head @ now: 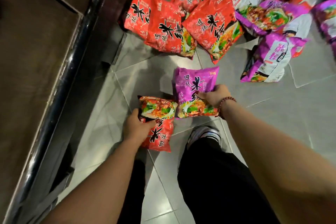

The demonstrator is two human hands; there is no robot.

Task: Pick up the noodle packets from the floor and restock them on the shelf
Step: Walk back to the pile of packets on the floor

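Left hand at 7 o'clock of centre: fingers curled round the left edge of a red noodle packet, thumb on its printed face. Right hand at 3 o'clock: pinching the right side of a purple noodle packet, fingers on the front. The two held packets touch at one corner, purple at 1 o'clock of red. Can't tell whether either is off the tiled floor or resting on it. Bead bracelet on the right wrist. Loose pile of red packets on the floor at 12 o'clock, overlapping; more purple packets at 2 o'clock, beside the red ones. Shelf runs along 9 o'clock, brown deck with a black front rail. Striped shoe and black trousers at 5 o'clock, just below the purple packet.
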